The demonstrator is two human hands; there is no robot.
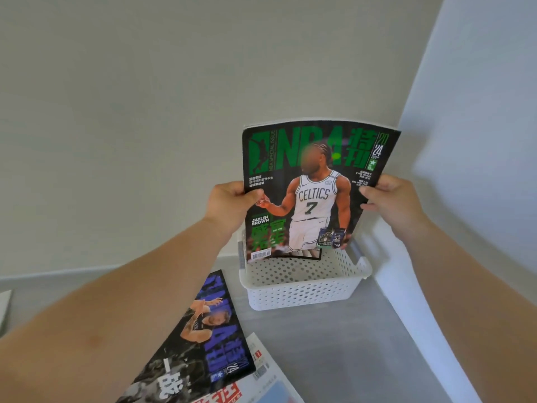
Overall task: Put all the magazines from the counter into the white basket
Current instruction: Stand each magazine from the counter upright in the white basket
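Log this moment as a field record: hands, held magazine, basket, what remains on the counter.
left hand: grips green magazine by its left edge
right hand: grips its right edge
green magazine: upright, lower edge at white basket opening
white basket: stands on counter
remaining: purple magazine lying atop red-and-white magazine, both on counter

Your left hand (229, 199), thumb forward, pinching the magazine (313, 199) at its left edge, your right hand (392, 199) pinching the right edge, both outstretched
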